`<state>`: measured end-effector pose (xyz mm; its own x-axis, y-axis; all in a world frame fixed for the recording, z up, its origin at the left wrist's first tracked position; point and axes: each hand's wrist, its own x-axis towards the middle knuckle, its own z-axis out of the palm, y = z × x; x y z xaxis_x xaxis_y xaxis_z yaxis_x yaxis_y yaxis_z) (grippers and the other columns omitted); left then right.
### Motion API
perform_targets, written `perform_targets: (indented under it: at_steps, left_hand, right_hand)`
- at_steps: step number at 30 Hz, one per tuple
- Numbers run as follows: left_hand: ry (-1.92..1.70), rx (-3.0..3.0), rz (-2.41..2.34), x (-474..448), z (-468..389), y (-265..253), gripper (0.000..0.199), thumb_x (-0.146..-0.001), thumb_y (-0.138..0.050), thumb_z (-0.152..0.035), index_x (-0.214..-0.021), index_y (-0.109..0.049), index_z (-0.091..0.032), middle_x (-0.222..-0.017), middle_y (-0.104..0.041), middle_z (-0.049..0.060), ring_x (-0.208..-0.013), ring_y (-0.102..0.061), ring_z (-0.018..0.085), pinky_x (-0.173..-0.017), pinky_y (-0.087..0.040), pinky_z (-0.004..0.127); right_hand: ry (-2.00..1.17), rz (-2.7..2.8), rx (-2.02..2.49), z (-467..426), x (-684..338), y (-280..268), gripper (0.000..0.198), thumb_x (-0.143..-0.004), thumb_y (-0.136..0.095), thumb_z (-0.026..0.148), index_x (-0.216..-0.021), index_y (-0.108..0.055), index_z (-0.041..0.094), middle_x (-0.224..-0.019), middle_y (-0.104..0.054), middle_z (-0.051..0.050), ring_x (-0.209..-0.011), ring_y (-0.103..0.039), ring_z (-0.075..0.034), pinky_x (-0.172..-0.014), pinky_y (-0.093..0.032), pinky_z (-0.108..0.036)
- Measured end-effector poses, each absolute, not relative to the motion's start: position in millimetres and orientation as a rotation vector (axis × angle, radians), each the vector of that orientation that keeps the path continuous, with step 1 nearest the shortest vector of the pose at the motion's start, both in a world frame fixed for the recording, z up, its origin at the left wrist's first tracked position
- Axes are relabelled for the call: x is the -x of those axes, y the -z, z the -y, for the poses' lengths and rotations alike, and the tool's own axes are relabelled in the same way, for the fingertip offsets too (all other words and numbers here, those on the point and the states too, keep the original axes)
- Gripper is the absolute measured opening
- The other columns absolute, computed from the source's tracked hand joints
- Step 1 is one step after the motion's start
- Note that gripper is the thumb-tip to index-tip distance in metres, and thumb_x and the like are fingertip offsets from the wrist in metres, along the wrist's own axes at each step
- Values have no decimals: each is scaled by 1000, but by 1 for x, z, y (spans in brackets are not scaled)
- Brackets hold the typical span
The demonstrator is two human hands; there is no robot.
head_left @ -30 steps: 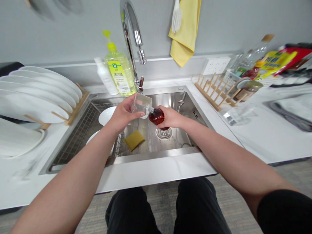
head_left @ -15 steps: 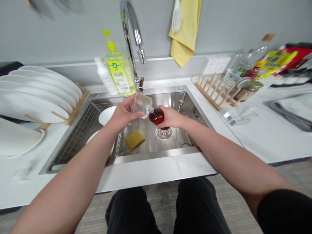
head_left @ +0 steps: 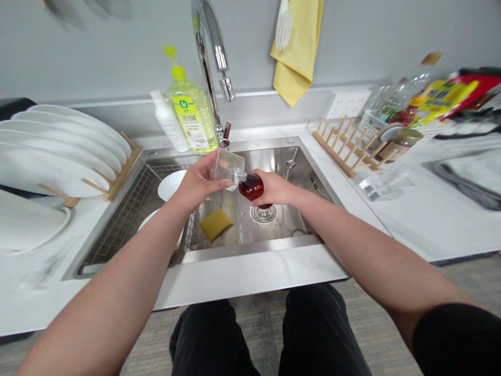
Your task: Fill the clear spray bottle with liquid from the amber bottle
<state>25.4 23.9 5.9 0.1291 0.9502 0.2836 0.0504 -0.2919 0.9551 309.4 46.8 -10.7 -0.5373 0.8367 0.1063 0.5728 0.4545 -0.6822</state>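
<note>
Over the sink, my left hand [head_left: 199,181] is closed around a clear square container [head_left: 234,164], tipped so that its opening leans to the right. My right hand [head_left: 273,188] grips a bottle of dark red-brown liquid [head_left: 251,187]. The bottle lies tilted, its clear neck pointing left at the container's edge. Whether liquid is running out, I cannot tell. Below the hands, a yellow sponge [head_left: 215,225] rests on the sink floor, left of the drain [head_left: 263,214].
White bowls [head_left: 170,185] sit in a wire rack on the sink's left side. Behind stand the faucet [head_left: 211,57], a pump bottle of dish soap [head_left: 191,115] and a white bottle [head_left: 169,121]. Plates [head_left: 66,151] stand at left; a wooden rack [head_left: 354,149] is at right.
</note>
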Motion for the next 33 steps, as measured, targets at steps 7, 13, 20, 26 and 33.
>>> perform_targets:
  at_steps: [7,13,20,26,33]
  left_hand:
    - [-1297,-1535,-1008,-26,-23,-7,102,-57,-118,-41,-151,-80,-30,-132,-82,9,-108,-79,29,-98,-68,45]
    - [-1289,-1544,-1008,-27,-22,-7,101,-58,-118,-41,-150,-79,-29,-133,-83,9,-112,-80,30,-100,-69,46]
    - [-1271,-1568,-1019,-28,-21,-9,102,-60,-117,-43,-153,-77,-28,-137,-82,9,-116,-80,31,-103,-69,47]
    - [-1245,-1581,-992,-29,-18,-11,101,-60,-118,-44,-151,-77,-27,-136,-83,11,-102,-79,27,-97,-69,46]
    - [-1243,-1590,-989,-29,-18,-12,99,-62,-118,-43,-151,-78,-29,-137,-82,11,-91,-76,22,-86,-69,42]
  right_hand:
    - [-816,2288,1197,-47,-309,11,79,-65,-107,25,-134,-69,25,-124,-87,-7,-112,-83,-34,-95,-62,-41]
    - [-807,2305,1211,-46,-308,11,79,-66,-107,25,-135,-69,24,-123,-86,-7,-112,-83,-35,-95,-62,-41]
    - [-779,2334,1245,-44,-308,7,79,-66,-108,26,-135,-69,24,-122,-87,-7,-111,-83,-34,-92,-61,-40]
    - [-764,2369,1252,-44,-308,9,80,-66,-108,28,-136,-70,24,-122,-87,-8,-108,-84,-35,-89,-62,-41]
    - [-754,2378,1255,-45,-309,10,81,-66,-108,29,-137,-70,25,-124,-87,-8,-111,-84,-36,-90,-62,-41]
